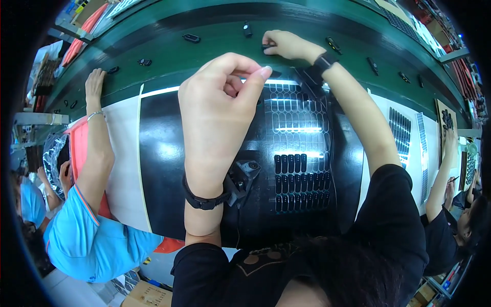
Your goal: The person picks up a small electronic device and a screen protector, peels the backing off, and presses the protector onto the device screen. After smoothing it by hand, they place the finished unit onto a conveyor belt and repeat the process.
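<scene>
- Your left hand (220, 84) is raised over the counter's far edge, its thumb and forefinger pressed together; a thin dark piece (275, 74) shows at their tips, too small to make out.
- Your right hand (289, 45) reaches past that edge and pinches a small black gadget (266, 47) over the green belt (220, 53); you cannot tell whether the gadget touches the belt.
- You wear a black wristband (207, 202) on your left wrist and another on your right.
- On the right half of the black counter (163, 189), a clear sheet (299, 125) runs from near the far edge toward the near edge; black stickers (303, 183) fill rows at its near end, and bare outlines show farther off.
- More gadgets lie well apart along the belt, one (247, 29) toward its far edge, just beyond your right hand.
- By the counter's left edge, a co-worker in blue (102, 245) reaches to the belt.
</scene>
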`<state>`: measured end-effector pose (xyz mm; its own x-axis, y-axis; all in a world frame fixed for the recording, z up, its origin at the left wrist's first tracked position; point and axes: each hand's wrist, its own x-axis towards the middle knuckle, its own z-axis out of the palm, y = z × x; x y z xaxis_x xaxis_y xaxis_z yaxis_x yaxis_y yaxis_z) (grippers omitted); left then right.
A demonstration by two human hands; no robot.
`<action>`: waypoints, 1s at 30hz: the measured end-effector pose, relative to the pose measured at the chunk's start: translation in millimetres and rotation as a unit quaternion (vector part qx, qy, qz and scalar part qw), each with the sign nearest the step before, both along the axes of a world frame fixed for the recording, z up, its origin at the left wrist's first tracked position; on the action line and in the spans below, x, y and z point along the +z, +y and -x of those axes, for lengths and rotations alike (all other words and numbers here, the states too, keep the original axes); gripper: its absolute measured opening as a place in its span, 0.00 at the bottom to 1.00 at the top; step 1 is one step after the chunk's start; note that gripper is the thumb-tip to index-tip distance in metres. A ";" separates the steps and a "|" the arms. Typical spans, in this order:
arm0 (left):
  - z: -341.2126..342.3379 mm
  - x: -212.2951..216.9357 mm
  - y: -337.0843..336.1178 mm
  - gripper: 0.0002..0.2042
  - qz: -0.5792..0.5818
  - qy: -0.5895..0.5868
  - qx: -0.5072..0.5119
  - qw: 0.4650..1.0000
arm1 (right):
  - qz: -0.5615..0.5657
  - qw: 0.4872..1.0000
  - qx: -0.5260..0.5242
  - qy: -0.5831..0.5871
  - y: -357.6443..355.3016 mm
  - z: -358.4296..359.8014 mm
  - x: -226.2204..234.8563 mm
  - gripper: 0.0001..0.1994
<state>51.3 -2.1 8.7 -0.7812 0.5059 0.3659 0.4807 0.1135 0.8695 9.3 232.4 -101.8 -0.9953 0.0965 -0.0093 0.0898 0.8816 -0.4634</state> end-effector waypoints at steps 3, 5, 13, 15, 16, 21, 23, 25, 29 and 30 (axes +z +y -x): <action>1.0 5.7 -6.9 0.04 0.017 0.000 -0.017 1.000 | 0.105 0.993 0.001 0.050 -17.2 -13.8 15.8 0.15; -1.8 9.5 -5.7 0.05 0.020 -0.002 -0.031 0.999 | 0.173 0.980 -0.046 0.083 -35.0 -41.7 42.0 0.14; -10.7 22.9 -13.5 0.03 -0.052 -0.111 -0.124 0.985 | 0.025 0.946 0.075 0.314 -67.2 -108.5 91.3 0.10; -14.4 22.5 -14.5 0.02 -0.091 -0.171 -0.132 0.972 | -0.039 0.907 0.126 0.399 -72.2 -115.0 96.4 0.10; -15.5 22.9 -14.4 0.02 -0.112 -0.200 -0.137 0.964 | 0.028 0.925 0.094 0.367 -77.9 -121.9 103.3 0.10; -17.2 21.6 -12.9 0.01 -0.157 -0.224 -0.155 0.949 | 0.196 0.918 0.028 0.343 -97.6 -138.3 112.7 0.14; -17.9 21.5 -10.8 0.02 -0.182 -0.237 -0.151 0.942 | 0.213 0.906 0.027 0.366 -100.0 -141.1 113.5 0.15; -17.9 21.4 -10.4 0.02 -0.195 -0.244 -0.147 0.938 | 0.173 0.914 0.046 0.365 -100.0 -144.1 117.8 0.16; -17.8 20.5 -9.7 0.03 -0.186 -0.244 -0.129 0.943 | 0.154 0.920 0.040 0.358 -102.9 -148.2 123.6 0.17; -17.9 20.4 -8.9 0.03 -0.181 -0.245 -0.126 0.944 | 0.154 0.921 0.032 0.356 -103.3 -149.1 124.7 0.17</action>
<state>69.2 -11.0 29.1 -0.7727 0.6098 0.1760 -0.0176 -0.2978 0.9545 158.4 129.1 22.9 -0.7634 0.1391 0.6307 -0.3807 0.6919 -0.6134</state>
